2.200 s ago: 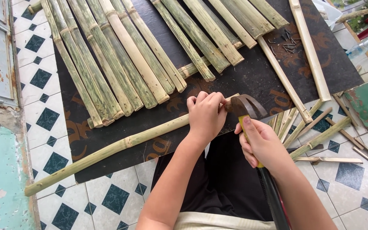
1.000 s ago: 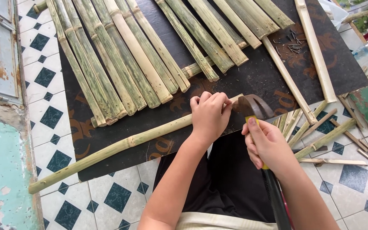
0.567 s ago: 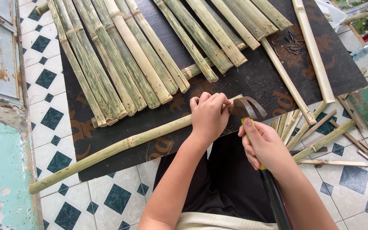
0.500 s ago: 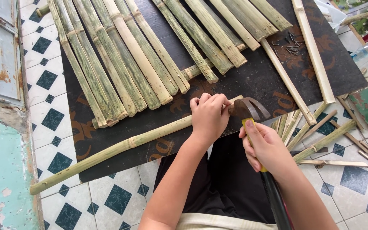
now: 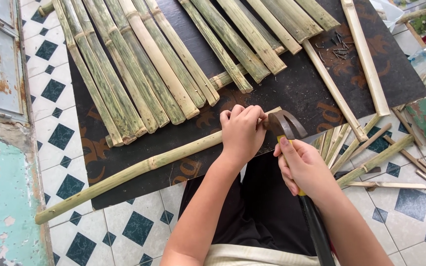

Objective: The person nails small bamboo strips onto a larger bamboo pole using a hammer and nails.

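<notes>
Gripping the near end of a long round bamboo pole (image 5: 139, 167), the left hand (image 5: 242, 130) is closed with its fingers curled tight over the pole's tip, where the head of a claw hammer (image 5: 284, 125) is set against it. The hammer is held by the right hand (image 5: 304, 167), which is wrapped firmly around its yellow-and-black handle just below the head. The pole is laid slantwise across a dark mat (image 5: 297, 88) and runs out over the checked tile floor (image 5: 55, 88) to the lower left. Whether a nail is pinched under the left fingers cannot be told. As a judgement, the work appears to be at an early or middle stage: one pole is in hand, and nothing is seen fastened to it yet. To the right, a loose cluster of roughly eight thin bamboo offcuts (image 5: 371, 157) is scattered. Farther off, about a dozen split bamboo slats (image 5: 139, 64) are laid side by side on the mat, with two slender strips (image 5: 366, 59) placed apart from them. A small heap of dark nails (image 5: 338, 45), too many and too small to be counted, is seen at the far edge.
</notes>
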